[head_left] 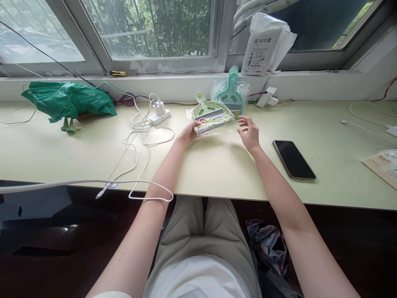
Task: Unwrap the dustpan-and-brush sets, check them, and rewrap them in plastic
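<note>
In the left hand (pixel 188 133), a green dustpan (pixel 207 108).

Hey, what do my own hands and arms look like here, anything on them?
Your left hand and right hand look bare, with no gloves, rings or watch visible. Both forearms are uncovered. A white sleeve edge shows on the left arm; the right sleeve is out of view.
</note>
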Motion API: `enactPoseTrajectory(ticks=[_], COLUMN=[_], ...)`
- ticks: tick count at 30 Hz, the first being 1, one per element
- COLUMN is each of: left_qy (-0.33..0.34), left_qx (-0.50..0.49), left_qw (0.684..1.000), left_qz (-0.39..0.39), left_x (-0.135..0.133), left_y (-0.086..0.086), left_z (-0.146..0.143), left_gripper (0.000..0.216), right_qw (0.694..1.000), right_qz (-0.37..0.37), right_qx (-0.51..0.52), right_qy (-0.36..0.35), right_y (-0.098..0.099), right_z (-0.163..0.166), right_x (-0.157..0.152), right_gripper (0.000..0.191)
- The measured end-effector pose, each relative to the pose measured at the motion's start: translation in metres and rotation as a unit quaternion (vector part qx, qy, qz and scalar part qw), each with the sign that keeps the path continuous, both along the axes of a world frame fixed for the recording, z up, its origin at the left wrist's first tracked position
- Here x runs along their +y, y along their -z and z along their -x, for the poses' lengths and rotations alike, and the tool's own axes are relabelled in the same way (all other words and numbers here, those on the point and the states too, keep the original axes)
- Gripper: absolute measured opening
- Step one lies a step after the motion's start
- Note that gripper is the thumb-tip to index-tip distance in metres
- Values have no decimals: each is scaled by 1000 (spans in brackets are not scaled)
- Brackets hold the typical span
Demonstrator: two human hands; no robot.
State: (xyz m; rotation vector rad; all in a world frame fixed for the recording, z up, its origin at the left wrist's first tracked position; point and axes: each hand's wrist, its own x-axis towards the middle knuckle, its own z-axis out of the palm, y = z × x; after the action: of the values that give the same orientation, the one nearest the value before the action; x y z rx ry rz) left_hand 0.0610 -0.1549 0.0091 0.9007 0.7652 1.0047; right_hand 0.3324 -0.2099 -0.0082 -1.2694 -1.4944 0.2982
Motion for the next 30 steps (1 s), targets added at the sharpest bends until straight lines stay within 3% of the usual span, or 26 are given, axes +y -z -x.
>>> enactPoseTrajectory(ticks=[3, 6, 11, 21, 30], left_qy=[14, 22, 53, 159, 187], left_qx=[1, 10, 51, 84, 120], left_qw=[1000, 1000, 997, 982, 972], left_qz=[-2, -2, 5, -61, -75], left_x=[0, -1, -2, -4, -5], left_y=[0, 1, 0, 1, 4], left_z=[-1, -2, -2, 3, -1], left_gripper=[24, 22, 23, 33, 51], right_qw=[991, 983, 990, 994, 993], right_qz=[-34, -41, -46, -58, -48], right_qx=[-129, -177, -130, -98, -79], right_qy=[4, -2, -12, 3, 72], right_y=[-3, -4, -4, -1, 8], right_z=[3, 5, 6, 10, 6], right_x=[-3, -5, -5, -4, 5], right_gripper=[57, 55, 23, 28, 17])
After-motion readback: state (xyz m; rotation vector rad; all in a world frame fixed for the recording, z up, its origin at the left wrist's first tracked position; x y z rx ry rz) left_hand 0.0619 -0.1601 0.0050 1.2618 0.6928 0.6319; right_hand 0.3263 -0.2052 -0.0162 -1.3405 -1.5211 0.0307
